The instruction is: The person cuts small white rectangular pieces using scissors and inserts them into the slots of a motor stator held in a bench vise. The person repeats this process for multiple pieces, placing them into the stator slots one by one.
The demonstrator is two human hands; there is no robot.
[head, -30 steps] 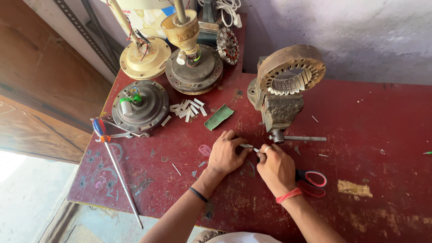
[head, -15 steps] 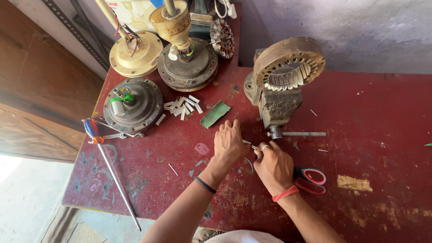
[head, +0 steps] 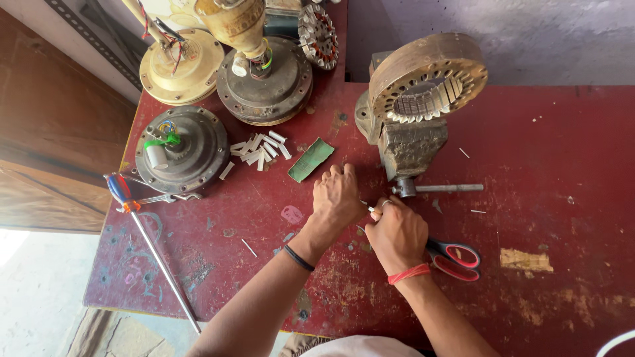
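Note:
My left hand (head: 337, 198) lies knuckles up on the red table (head: 562, 172), fingers curled at one end of a thin white strip (head: 366, 208). My right hand (head: 397, 233), with a red thread at the wrist, pinches the strip's other end. Both hands sit just in front of a rusty bench vise (head: 413, 149), which clamps a round fan stator (head: 426, 82). Red-handled scissors (head: 456, 258) lie right beside my right hand, partly under it.
A green sheet scrap (head: 311, 159) and several short white strips (head: 258, 149) lie left of the vise. Three fan motor housings (head: 182, 149) stand at the back left. A long screwdriver (head: 155, 248) and a wrench (head: 165, 198) lie near the table's left edge.
Both hands have stayed together on the strip and shifted slightly closer to the vise. The view has tilted a little; nothing else on the table has moved.

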